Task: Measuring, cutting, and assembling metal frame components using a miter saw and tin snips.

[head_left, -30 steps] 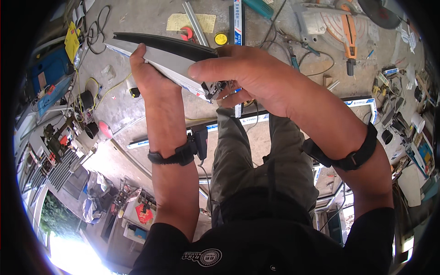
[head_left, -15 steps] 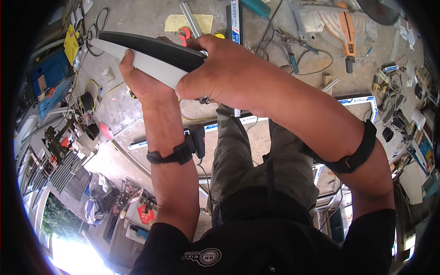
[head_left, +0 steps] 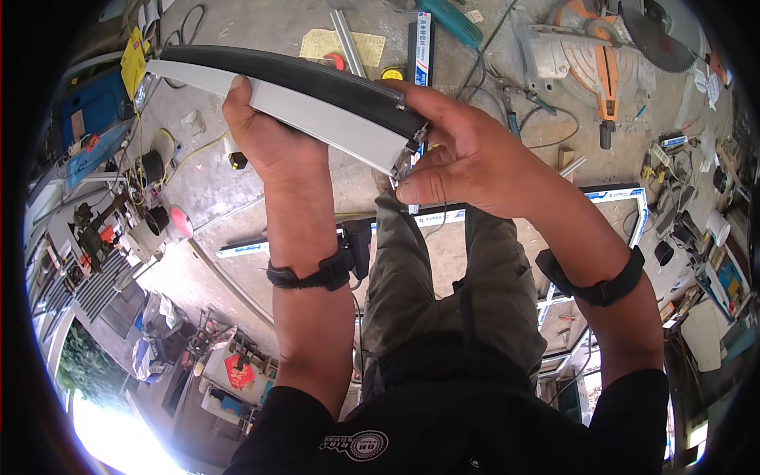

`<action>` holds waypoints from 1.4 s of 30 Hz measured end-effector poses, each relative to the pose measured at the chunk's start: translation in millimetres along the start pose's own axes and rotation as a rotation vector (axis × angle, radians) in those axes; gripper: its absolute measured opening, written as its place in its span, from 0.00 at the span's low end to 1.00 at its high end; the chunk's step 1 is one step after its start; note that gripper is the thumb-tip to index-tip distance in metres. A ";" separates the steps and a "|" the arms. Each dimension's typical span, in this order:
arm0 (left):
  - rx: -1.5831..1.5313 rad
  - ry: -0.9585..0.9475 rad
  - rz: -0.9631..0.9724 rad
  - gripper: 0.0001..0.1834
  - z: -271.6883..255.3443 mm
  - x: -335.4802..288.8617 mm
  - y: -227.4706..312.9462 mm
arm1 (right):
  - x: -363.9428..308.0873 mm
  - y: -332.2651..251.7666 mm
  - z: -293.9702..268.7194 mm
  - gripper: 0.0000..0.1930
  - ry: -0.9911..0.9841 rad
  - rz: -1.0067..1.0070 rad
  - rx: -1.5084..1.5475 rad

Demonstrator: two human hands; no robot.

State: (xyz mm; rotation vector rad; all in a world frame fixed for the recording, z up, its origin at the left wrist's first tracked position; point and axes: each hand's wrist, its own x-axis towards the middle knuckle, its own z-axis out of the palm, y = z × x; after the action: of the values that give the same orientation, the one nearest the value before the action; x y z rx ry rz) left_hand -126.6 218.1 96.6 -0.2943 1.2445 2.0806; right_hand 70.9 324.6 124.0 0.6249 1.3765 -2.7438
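Observation:
A long aluminium profile [head_left: 317, 115], black along its far face and pale silver along its near face, is raised in front of me and slants down toward the right. My left hand [head_left: 277, 146] cradles it from beneath, thumb pressed on the silver face. At the cut right end, my right hand [head_left: 483, 158] has its forefinger against the black upper corner and its thumb by the lower corner. Small metal pieces show at that end, too fine to name. The left fingers are hidden behind the profile.
A mitre saw with an orange arm [head_left: 607, 87] stands at the far right. Pliers [head_left: 507, 91], a teal power tool [head_left: 451, 22] and a yellow tape measure [head_left: 393, 74] lie on the floor. A white-and-blue-taped frame [head_left: 443, 218] surrounds my legs.
My right hand has shifted right from the profile's near face to its cut end, uncovering more of the profile. My left hand has moved slightly right.

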 end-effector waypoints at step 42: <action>0.130 0.191 0.226 0.20 20.8 -15.8 0.9 | 15.3 -12.0 -9.3 0.33 -0.087 -0.050 -0.124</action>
State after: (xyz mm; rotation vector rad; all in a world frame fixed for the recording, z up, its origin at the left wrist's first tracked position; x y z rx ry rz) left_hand -112.5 228.4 116.0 -0.3111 1.5841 2.1877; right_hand 57.8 341.7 122.9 0.4659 1.5475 -2.6613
